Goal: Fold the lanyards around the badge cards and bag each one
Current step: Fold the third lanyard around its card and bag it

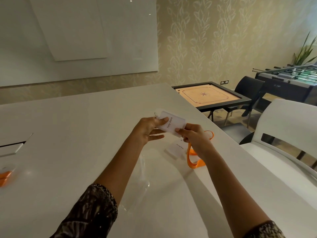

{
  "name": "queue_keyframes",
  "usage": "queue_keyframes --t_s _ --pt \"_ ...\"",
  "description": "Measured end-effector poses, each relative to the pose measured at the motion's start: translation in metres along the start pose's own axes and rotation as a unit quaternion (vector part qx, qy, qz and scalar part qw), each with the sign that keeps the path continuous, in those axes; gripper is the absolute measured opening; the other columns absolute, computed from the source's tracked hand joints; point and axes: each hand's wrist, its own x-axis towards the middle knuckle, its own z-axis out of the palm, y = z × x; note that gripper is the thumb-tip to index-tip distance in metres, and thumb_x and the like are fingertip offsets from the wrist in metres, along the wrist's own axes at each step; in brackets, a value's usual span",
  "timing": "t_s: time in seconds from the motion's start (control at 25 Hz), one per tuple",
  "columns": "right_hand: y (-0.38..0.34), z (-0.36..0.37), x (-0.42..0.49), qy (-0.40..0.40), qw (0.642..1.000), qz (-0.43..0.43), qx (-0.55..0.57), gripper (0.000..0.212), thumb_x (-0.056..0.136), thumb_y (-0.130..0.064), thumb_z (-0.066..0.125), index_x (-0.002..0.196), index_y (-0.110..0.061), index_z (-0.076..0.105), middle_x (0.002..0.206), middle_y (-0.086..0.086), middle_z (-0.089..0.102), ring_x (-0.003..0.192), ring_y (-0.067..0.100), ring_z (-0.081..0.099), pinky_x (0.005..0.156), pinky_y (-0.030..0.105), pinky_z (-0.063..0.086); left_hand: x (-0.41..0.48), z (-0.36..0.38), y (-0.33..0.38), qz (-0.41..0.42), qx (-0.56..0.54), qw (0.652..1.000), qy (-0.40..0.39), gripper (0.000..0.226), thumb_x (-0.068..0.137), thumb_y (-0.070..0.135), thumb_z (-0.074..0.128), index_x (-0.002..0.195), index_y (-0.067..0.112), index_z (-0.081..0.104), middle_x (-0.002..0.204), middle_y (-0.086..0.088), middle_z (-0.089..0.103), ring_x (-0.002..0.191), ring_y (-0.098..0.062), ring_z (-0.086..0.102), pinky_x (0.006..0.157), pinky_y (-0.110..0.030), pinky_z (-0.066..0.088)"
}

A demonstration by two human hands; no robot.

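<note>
Head view, frame centre: both hands lift white badge card in clear sleeve (171, 124) above white table (85, 126); left hand (148, 130) pinches its upper-left end, right hand (193, 137) clamps lower-right end and orange ribbon lanyard (193, 152). We'd keep the ribbon flat while folding. We count two cards, second card (176, 149) lying below; clear bag (142, 179) lower centre; bagged set (5, 176) far left

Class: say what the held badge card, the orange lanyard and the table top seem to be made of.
Badge card: likely printed paper in a clear plastic sleeve; glossy edges.
Orange lanyard: flat woven fabric ribbon, matte, lying in limp folds.
Table top: smooth white laminate or stone, faintly reflective.
</note>
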Motion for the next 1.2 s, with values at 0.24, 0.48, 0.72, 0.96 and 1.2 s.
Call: queue_keyframes --t_s 0.24,0.48,0.72,0.96,1.2 --pt "0.012 -0.001 -0.002 -0.045 0.998 0.018 0.028 0.019 0.095 -0.012 0.056 0.108 -0.007 0.068 0.078 0.001 0.071 0.066 0.011 0.052 0.058 0.021 0.046 0.01 -0.006 -0.003 0.023 -0.097 0.99 0.097 0.026 0.08 0.017 0.077 0.1 0.006 0.064 0.092 -0.011 0.072 0.078 -0.02 0.071 0.059 -0.029 0.059" --pt "0.018 0.018 -0.012 -0.053 0.984 0.162 -0.06 0.016 0.094 -0.019 0.058 0.09 -0.013 0.073 0.083 0.004 0.076 0.077 0.015 0.071 0.08 0.03 0.058 0.013 -0.01 -0.016 0.007 -0.111 0.985 0.135 0.028 0.082 0.021 0.075 0.105 0.011 0.062 0.099 -0.008 0.071 0.082 -0.016 0.071 0.059 -0.029 0.055" --pt "-0.011 0.011 -0.013 -0.045 0.98 0.171 -0.092 0.026 0.093 -0.024 0.06 0.081 -0.006 0.073 0.066 0.005 0.064 0.059 0.014 0.053 0.057 0.026 0.046 0.018 -0.016 -0.027 0.065 0.003 0.976 0.208 0.02 0.082 0.024 0.075 0.095 0.011 0.066 0.101 -0.011 0.072 0.078 -0.021 0.072 0.068 -0.037 0.06" --pt "-0.05 0.001 0.007 -0.055 0.95 0.057 -0.301 0.031 0.083 -0.019 0.072 0.113 -0.019 0.063 0.097 0.007 0.061 0.083 0.018 0.056 0.071 0.027 0.05 0.007 -0.006 -0.032 0.193 0.284 0.907 0.244 0.039 0.079 0.039 0.076 0.103 0.009 0.072 0.099 -0.009 0.075 0.078 -0.028 0.071 0.069 -0.039 0.06" --pt "-0.054 -0.002 0.022 -0.102 0.832 -0.083 -0.539 0.023 0.086 -0.03 0.068 0.107 -0.02 0.07 0.105 0.001 0.067 0.093 0.016 0.059 0.085 0.028 0.051 0.001 -0.01 -0.024 0.182 0.371 0.896 0.161 0.047 0.084 0.039 0.07 0.118 0.007 0.064 0.115 -0.009 0.07 0.096 -0.026 0.068 0.075 -0.031 0.056"
